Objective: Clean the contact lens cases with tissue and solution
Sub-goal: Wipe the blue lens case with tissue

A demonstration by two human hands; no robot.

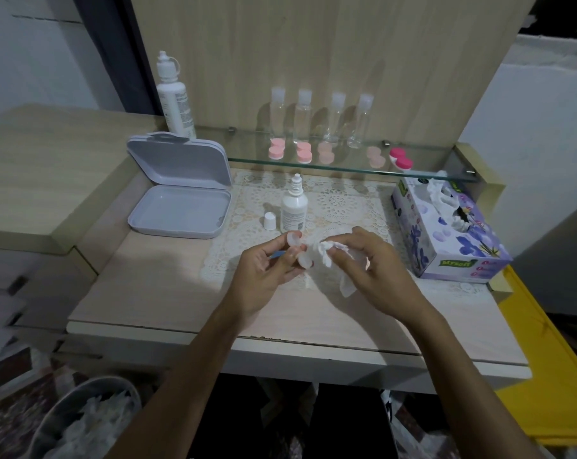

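My left hand (267, 270) holds a pale pink contact lens case (298, 251) over the lace mat, with a small blue piece showing between its fingers. My right hand (376, 263) pinches a crumpled white tissue (326, 256) and presses it against the case. Just behind the hands stands a small white solution bottle (294, 207) with its cap (269, 221) off beside it. Several more pink lens cases (304, 152) lie in a row on the glass shelf (429, 173), one darker pink (401, 159).
An open grey box (181, 207) sits at the left of the table. A tall white bottle (174, 97) and several clear bottles (333, 117) stand at the back. A floral tissue box (446, 233) is at the right. A bin with used tissues (85, 422) is below left.
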